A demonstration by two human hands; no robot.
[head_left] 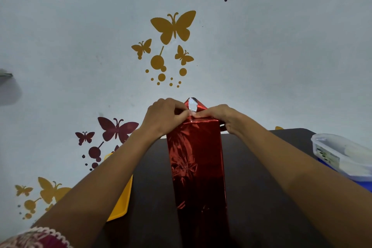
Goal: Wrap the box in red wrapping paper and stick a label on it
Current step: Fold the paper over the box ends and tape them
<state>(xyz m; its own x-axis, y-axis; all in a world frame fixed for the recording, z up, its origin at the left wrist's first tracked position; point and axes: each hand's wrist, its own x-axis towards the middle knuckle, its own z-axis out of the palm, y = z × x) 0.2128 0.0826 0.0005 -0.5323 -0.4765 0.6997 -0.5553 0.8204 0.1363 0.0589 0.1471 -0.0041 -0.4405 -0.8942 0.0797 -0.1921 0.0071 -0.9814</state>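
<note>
Box (198,163): long, sheathed in red wrapping paper (187,187), lying lengthwise on the dark tabletop (261,167), far end by the back edge.
End flap (192,104): pointed, silver underside showing, standing up above the far end, not yet folded down.
Left hand (163,117): grip closed to a pinch, thumb and curled fingers holding the paper at the flap's base.
Right hand (223,119): grip slack, fingers laid fairly straight along the far edge and pressing the paper flat; nothing held.
Step in hand, as judged: closing the far end. Done well, the side folds stay pinned tight to the box corners, the crease at the flap's base is run sharp, and the point comes down centred; this foil looks springy, so pressure should hold until it is fixed.
Label: none visible; judged still to do.
Also present: yellow tray (120,203) left of the box; plastic tub (342,153) at the right
</note>
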